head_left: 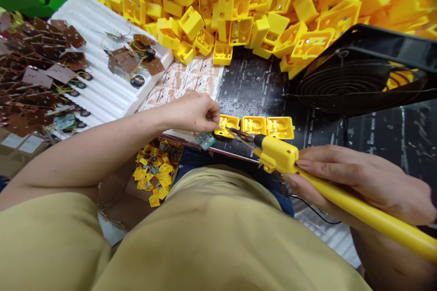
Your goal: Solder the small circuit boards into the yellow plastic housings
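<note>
Three yellow plastic housings point(254, 125) lie in a row on the black mat point(252, 88) in front of me. My left hand point(194, 111) pinches at the leftmost housing point(228, 123), fingers closed on it. A small green circuit board point(205, 141) sits just below that hand. My right hand point(362, 182) grips a yellow soldering iron point(283, 157), whose dark tip point(239, 134) points at the leftmost housing.
A big heap of yellow housings point(259, 4) fills the back. A black fan point(355, 77) stands at the right. At the left, a white foam sheet point(99, 77) carries brown circuit boards point(37, 72) with wires. Yellow scraps point(153, 177) lie in a box below.
</note>
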Tool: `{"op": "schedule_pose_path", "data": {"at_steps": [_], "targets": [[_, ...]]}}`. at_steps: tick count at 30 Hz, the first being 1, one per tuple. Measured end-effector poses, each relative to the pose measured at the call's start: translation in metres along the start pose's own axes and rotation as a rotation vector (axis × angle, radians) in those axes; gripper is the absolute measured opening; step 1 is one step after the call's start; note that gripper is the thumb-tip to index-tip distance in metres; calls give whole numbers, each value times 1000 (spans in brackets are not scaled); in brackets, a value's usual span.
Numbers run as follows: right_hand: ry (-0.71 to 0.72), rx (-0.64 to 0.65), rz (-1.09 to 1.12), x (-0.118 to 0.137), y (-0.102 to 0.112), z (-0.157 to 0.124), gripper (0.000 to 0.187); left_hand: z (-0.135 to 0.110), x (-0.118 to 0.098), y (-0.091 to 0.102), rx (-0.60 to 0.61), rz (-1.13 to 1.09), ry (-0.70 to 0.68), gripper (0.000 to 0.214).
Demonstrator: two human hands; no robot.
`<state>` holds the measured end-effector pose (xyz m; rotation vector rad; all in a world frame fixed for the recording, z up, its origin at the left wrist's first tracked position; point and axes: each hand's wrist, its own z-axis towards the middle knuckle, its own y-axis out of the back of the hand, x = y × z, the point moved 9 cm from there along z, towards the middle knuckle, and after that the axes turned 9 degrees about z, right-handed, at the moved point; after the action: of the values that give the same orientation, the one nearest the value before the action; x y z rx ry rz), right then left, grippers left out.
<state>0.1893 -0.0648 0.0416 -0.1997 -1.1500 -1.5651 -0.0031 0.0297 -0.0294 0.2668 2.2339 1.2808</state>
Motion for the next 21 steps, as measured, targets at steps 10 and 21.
{"op": "schedule_pose_path", "data": {"at_steps": [10,21], "targets": [[116,135,1,15,-14,14,12,5,-12,6,-29,191,-18,6],[138,142,-131,-9,11,4,14,6,-20,9,-3,268,26,9]]}}
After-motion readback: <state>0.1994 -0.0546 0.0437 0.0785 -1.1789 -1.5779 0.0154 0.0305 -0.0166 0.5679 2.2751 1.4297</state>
